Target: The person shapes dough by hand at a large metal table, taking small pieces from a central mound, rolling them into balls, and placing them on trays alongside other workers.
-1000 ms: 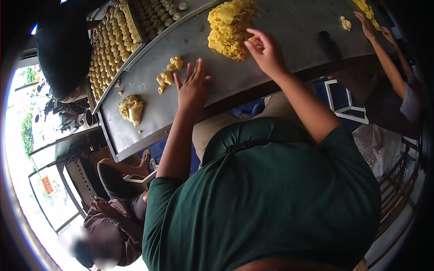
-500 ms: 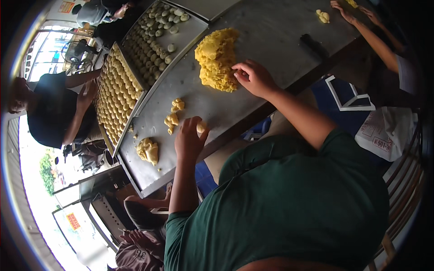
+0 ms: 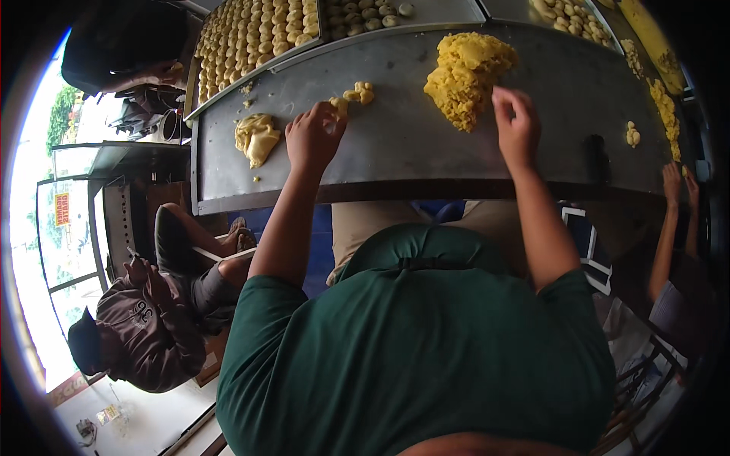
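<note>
Stretching across the space before you, the grey metal surface (image 3: 395, 152) carries a crumbly yellow mass (image 3: 468, 80) toward its far edge, right of centre. A smooth dough lump (image 3: 257, 139) lies near the left end, and small dough pieces (image 3: 360, 93) sit between the two. Farther right are a dark object (image 3: 597, 158), a pale dough cluster (image 3: 633, 134) and a crumbly yellow strip (image 3: 665, 118), with a co-worker's hands (image 3: 672, 181) at its near end. Beyond the far edge you have a tray of yellow balls (image 3: 255, 45) and some darker balls (image 3: 369, 17). To your left, a seated person (image 3: 148, 319) in a dark top is near a bright opening (image 3: 30, 251).

Your left hand (image 3: 313, 137) is half curled, its fingertips at the nearest dough piece (image 3: 338, 106); you can't tell whether they grip it. Your right hand (image 3: 518, 125) is just beside the crumbly yellow mass, fingers bent in toward the thumb; whether anything is pinched there can't be told.
</note>
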Demonstrator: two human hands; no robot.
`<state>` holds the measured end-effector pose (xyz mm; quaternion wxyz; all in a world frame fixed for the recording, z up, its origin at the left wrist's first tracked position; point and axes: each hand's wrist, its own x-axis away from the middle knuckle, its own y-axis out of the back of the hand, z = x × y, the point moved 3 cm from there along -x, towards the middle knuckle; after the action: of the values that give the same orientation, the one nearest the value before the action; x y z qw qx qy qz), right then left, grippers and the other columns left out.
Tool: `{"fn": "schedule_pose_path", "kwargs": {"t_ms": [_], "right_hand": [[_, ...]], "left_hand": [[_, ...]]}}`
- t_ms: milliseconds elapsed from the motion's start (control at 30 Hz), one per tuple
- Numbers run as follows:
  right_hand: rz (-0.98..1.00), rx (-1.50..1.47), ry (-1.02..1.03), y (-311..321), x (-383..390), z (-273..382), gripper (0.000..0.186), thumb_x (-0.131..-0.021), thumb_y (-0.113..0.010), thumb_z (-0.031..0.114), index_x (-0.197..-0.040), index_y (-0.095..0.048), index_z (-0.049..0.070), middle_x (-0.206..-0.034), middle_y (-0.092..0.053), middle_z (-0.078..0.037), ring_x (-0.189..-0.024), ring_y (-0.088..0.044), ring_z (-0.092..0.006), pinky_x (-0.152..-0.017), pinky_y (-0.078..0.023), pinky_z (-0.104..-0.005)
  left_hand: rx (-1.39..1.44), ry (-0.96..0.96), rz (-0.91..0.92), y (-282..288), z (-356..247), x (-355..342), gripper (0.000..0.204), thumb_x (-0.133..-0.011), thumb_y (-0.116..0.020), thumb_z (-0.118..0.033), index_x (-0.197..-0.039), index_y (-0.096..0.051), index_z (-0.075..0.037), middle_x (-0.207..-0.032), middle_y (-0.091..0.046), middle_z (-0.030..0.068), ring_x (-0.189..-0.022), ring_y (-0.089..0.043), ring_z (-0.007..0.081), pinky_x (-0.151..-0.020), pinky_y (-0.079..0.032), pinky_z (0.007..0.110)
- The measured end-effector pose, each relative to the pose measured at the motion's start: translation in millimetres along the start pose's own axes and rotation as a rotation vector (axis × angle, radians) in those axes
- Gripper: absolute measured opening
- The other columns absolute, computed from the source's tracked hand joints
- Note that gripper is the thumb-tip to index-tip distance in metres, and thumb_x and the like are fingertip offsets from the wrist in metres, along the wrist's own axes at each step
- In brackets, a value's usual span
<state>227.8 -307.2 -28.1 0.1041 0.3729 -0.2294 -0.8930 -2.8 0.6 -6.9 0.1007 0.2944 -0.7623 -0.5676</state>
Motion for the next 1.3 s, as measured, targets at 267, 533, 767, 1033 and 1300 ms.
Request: {"fn": "schedule_pose_path", "kwargs": {"t_ms": [267, 533, 767, 1033, 1300], "right_hand": [[0.281, 0.326, 0.215, -10, 26, -11, 0.021, -0.096, -0.067, 0.011, -0.117, -0.069, 0.008, -0.114, -0.073, -0.012, -0.103, -0.069, -0.0373, -0.088, -0.058, -0.0436], [0.175, 0.071, 0.129, -6, 0, 14, 0.032, -0.095, -0.07, 0.012, -0.127, -0.067, 0.01, -0.115, -0.072, -0.014, -0.105, -0.068, -0.0378, -0.088, -0.057, -0.0438], [0.539, 0.208, 0.008, 9, 36, 4, 0.032, -0.092, -0.075, 0.016, -0.123, -0.071, 0.012, -0.117, -0.073, -0.012, -0.107, -0.07, -0.0347, -0.088, -0.059, -0.0411], [0.444, 0.241, 0.261, -11, 33, 6, 0.026, -0.094, -0.066, 0.014, -0.12, -0.073, 0.013, -0.127, -0.071, -0.011, -0.121, -0.066, -0.0297, -0.098, -0.056, -0.0412], [0.219, 0.161, -0.02, 18, 26, -3, 0.019, -0.097, -0.065, 0.02, -0.112, -0.073, 0.012, -0.109, -0.073, -0.006, -0.098, -0.071, -0.0319, -0.086, -0.059, -0.0438]], "left_hand": [[0.319, -0.115, -0.406, -2, 4, 28, 0.029, -0.092, -0.074, -0.023, -0.114, -0.062, -0.008, -0.104, -0.072, 0.0113, -0.1, -0.07, 0.032, -0.091, -0.051, 0.045], [0.081, -0.031, -0.266, -3, 38, 25, 0.03, -0.09, -0.078, -0.025, -0.114, -0.073, -0.008, -0.109, -0.071, 0.0139, -0.092, -0.071, 0.031, -0.082, -0.057, 0.039], [0.189, 0.001, -0.272, -3, 43, 27, 0.015, -0.091, -0.073, -0.017, -0.102, -0.077, -0.008, -0.109, -0.076, 0.0106, -0.099, -0.072, 0.0295, -0.088, -0.057, 0.04], [-0.092, -0.07, -0.055, 10, 29, 17, 0.014, -0.091, -0.071, -0.021, -0.091, -0.077, -0.008, -0.09, -0.072, 0.0132, -0.086, -0.069, 0.0352, -0.081, -0.055, 0.046], [-0.423, -0.119, 0.104, 20, 39, 47, 0.045, -0.092, -0.065, -0.017, -0.137, -0.066, -0.022, -0.105, -0.071, 0.0082, -0.109, -0.064, 0.03, -0.092, -0.053, 0.047]]}}
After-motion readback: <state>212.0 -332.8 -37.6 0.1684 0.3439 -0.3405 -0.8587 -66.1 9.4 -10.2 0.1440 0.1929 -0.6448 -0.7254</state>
